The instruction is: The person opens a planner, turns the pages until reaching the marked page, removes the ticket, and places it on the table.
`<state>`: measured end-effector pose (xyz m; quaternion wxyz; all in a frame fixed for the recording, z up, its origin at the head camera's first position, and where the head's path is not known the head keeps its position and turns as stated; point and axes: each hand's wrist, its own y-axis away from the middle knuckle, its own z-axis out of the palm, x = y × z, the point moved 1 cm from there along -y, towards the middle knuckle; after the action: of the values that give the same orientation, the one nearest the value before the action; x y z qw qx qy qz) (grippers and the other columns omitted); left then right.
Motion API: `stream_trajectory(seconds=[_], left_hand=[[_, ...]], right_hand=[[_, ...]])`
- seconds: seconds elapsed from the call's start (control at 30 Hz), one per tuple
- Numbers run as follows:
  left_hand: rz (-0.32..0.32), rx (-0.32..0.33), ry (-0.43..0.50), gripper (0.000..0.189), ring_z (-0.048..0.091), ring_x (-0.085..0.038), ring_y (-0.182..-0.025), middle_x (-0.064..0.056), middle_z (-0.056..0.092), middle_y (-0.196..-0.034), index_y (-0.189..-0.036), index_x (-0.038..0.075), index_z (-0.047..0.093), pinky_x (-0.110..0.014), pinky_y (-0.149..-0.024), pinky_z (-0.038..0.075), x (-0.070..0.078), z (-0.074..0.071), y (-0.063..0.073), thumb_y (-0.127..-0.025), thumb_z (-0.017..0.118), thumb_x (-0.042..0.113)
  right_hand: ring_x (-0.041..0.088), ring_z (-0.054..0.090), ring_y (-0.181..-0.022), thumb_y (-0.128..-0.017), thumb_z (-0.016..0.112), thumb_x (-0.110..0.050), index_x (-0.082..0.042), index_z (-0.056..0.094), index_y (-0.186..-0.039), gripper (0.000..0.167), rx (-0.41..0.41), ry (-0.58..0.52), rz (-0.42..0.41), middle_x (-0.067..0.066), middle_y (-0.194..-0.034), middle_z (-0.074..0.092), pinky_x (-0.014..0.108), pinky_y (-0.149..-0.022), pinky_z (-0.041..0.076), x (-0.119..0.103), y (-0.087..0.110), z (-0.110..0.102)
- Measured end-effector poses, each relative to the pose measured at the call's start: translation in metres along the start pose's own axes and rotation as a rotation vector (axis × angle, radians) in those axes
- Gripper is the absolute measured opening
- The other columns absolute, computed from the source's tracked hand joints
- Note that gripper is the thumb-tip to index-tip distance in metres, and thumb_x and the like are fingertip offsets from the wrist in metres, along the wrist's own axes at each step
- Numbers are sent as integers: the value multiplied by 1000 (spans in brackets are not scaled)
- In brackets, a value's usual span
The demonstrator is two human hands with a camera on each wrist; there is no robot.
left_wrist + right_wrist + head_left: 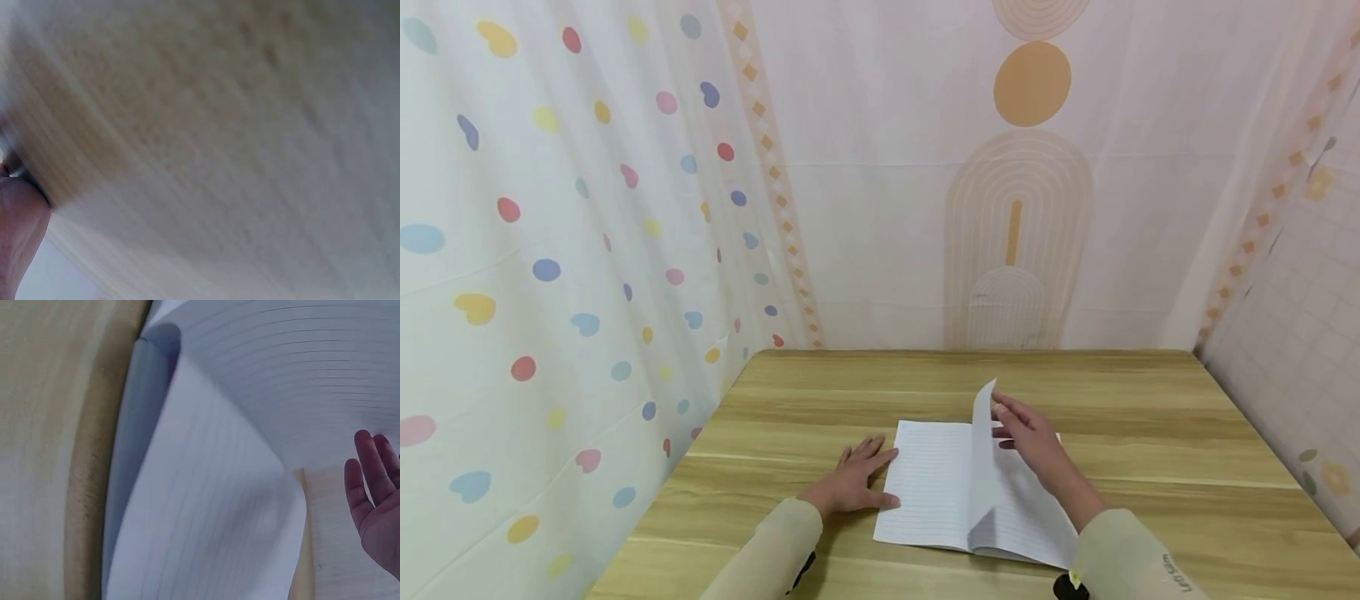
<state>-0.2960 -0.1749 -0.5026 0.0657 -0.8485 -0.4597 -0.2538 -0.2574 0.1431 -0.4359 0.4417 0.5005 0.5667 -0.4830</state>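
Note:
An open lined notebook lies on the wooden table, with one white page standing up near its middle fold. My right hand is over the notebook's right half, its fingers against the raised page. In the right wrist view, the fingers of this hand look straight beside a curved lined sheet; a second sheet bows below it. My left hand rests spread on the table, its fingertips at the notebook's left edge. Only a blurred bit of that hand shows in the left wrist view.
The wooden table reaches back to a pale patterned curtain. A curtain with coloured dots hangs along the left side, and another pale cloth hangs at the right.

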Motion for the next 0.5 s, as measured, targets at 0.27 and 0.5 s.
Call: stream_trajectory(seconds=[0.27,0.5], left_hand=[[-3,6,3,90,6,-37,-150,-18,13,-164,-155,9,34,-58,-117,1,2,-1,0,-86,72,52],[22,48,-1,82,13,-38,-149,-20,22,-161,-154,4,34,-61,-116,6,0,1,-2,-89,69,40]], right_hand=[[34,57,-122,-98,64,-30,-7,62,-134,43,-173,570,-223,13,-129,65,56,-103,40,21,13,27],[39,41,-137,-89,70,-43,-11,61,-136,57,-381,1001,-329,16,-143,52,68,-111,18,41,28,43]])
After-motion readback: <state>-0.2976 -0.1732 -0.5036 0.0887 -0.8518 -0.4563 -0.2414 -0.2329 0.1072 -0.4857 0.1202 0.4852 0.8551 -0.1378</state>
